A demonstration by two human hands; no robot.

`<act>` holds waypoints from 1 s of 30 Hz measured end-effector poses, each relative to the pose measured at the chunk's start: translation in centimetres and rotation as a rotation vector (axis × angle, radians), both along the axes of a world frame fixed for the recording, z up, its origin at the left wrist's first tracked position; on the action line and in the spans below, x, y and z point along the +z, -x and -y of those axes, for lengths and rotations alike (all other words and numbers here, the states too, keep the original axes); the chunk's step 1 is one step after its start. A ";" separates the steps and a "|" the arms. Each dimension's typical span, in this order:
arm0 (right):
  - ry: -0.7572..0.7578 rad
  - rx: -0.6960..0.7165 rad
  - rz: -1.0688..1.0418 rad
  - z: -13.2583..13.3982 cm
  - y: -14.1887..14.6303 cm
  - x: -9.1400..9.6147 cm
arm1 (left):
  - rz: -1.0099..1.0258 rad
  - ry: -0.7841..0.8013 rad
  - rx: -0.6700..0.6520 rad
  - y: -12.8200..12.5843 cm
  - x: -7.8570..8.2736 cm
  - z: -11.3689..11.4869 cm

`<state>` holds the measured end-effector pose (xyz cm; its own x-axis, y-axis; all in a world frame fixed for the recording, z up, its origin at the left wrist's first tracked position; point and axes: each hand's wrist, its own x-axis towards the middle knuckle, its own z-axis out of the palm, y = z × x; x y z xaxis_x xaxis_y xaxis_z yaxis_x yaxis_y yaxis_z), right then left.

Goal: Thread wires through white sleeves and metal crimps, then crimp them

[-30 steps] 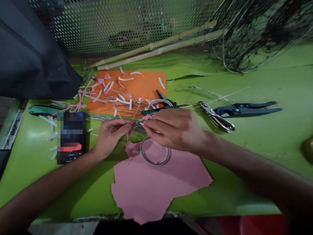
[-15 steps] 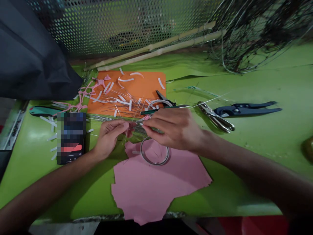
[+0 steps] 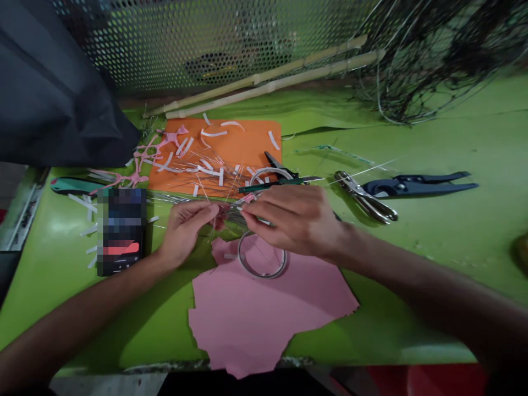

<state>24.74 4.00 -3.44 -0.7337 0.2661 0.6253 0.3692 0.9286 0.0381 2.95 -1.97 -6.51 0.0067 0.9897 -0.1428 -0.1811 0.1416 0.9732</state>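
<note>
My left hand (image 3: 187, 228) is closed, thumb against fingers, on thin wire (image 3: 213, 223); small pinkish bits show at its fingertips. Just to the right, my right hand (image 3: 295, 220) is pinched palm-down on thin wire, with a tiny white piece by its fingertips. The exact join between the two hands is too fine to make out. Below my right hand, a roll of white tape (image 3: 284, 267) lies on a cut pink sheet (image 3: 251, 319). Behind it are scissors (image 3: 276, 162), a second tape ring and a green-handled tool (image 3: 256, 187), partly hidden.
An orange sheet (image 3: 256, 137) bears white strips and loose wires. Pink cut-out scraps (image 3: 142, 159), a green cutter (image 3: 74, 186) and a phone (image 3: 124, 234) lie left. Metal pliers (image 3: 367, 201) and dark pruning shears (image 3: 412, 184) lie right. Bamboo sticks (image 3: 264, 88) and black netting (image 3: 441, 71) are behind.
Both hands hold nearly the same pose. The whole view has shifted very slightly, and the thin wire to the right of my right hand has moved a little rightward.
</note>
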 end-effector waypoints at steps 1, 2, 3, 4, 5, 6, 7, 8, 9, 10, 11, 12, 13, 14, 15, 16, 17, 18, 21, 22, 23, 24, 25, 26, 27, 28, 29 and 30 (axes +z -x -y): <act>-0.007 0.000 -0.002 0.0 0.0 0.0 | 0.001 0.002 0.002 0.0 0.0 0.0; -0.016 0.000 -0.003 0.1 0.0 -0.1 | 0.004 0.001 0.006 -0.1 0.0 0.0; -0.026 0.002 -0.001 0.1 0.0 -0.1 | 0.006 -0.002 0.008 -0.1 0.0 0.0; -0.036 0.004 0.000 0.1 0.0 -0.1 | 0.006 -0.006 0.011 -0.1 0.0 0.0; -0.043 0.005 -0.002 0.1 0.0 -0.1 | 0.004 -0.011 0.013 -0.1 0.0 0.0; -0.044 0.003 -0.005 0.1 0.0 -0.1 | 0.000 -0.015 0.016 -0.1 0.0 0.0; -0.041 0.001 -0.010 0.1 0.0 -0.1 | -0.002 -0.015 0.018 -0.1 -0.1 0.0; -0.036 0.000 -0.021 0.1 0.0 -0.1 | -0.003 -0.014 0.020 -0.1 -0.1 0.0; -0.031 0.002 -0.037 0.1 0.0 -0.1 | 0.000 -0.012 0.021 -0.1 -0.1 0.0; -0.024 0.006 -0.052 0.1 0.1 -0.2 | 0.006 -0.013 0.019 0.0 -0.2 0.0; -0.020 0.013 -0.068 0.0 0.1 -0.2 | 0.011 -0.017 0.015 0.0 -0.2 0.0; -0.016 0.018 -0.081 0.0 0.1 -0.3 | 0.017 -0.023 0.011 0.0 -0.3 0.0; -0.012 0.020 -0.089 -0.1 0.2 -0.4 | 0.022 -0.028 0.008 0.0 -0.3 0.0; -0.008 0.018 -0.096 -0.1 0.2 -0.5 | 0.027 -0.033 0.008 0.0 -0.3 0.0; -0.004 0.016 -0.104 -0.1 0.3 -0.7 | 0.031 -0.036 0.009 0.0 -0.3 0.0; -0.003 0.017 -0.116 -0.2 0.3 -0.8 | 0.034 -0.038 0.012 0.0 -0.3 0.1; -0.004 0.020 -0.128 -0.2 0.3 -0.9 | 0.034 -0.037 0.015 0.0 -0.4 0.1; -0.007 0.023 -0.137 -0.2 0.4 -1.0 | 0.034 -0.037 0.016 0.0 -0.4 0.1; -0.020 0.026 -0.147 -0.2 0.4 -1.1 | 0.044 -0.051 0.014 0.1 -0.6 0.1; -0.021 0.024 -0.145 -0.3 0.4 -1.1 | 0.048 -0.060 0.013 0.1 -0.7 0.1; -0.020 0.023 -0.142 -0.3 0.4 -1.0 | 0.052 -0.066 0.014 0.1 -0.7 0.1; -0.019 0.024 -0.137 -0.4 0.4 -1.0 | 0.053 -0.070 0.017 0.1 -0.8 0.1; -0.018 0.025 -0.129 -0.4 0.3 -0.9 | 0.052 -0.071 0.020 0.1 -0.9 0.1; -0.019 0.029 -0.121 -0.5 0.3 -0.9 | 0.051 -0.070 0.024 0.0 -0.9 0.0; -0.022 0.037 -0.115 -0.6 0.2 -0.9 | 0.049 -0.068 0.025 0.0 -0.9 0.0; -0.025 0.045 -0.113 -0.8 0.1 -0.8 | 0.048 -0.064 0.025 -0.1 -0.9 0.0; -0.028 0.056 -0.115 -0.9 0.0 -0.8 | 0.047 -0.059 0.025 -0.1 -0.8 0.0; -0.032 0.064 -0.116 -1.0 0.0 -0.8 | 0.047 -0.052 0.024 -0.2 -0.7 0.0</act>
<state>24.79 5.01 -4.20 -0.6710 0.1996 0.7141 0.3130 0.9493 0.0288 3.15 -1.96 -7.23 -0.0112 0.9958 -0.0910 -0.2297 0.0860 0.9695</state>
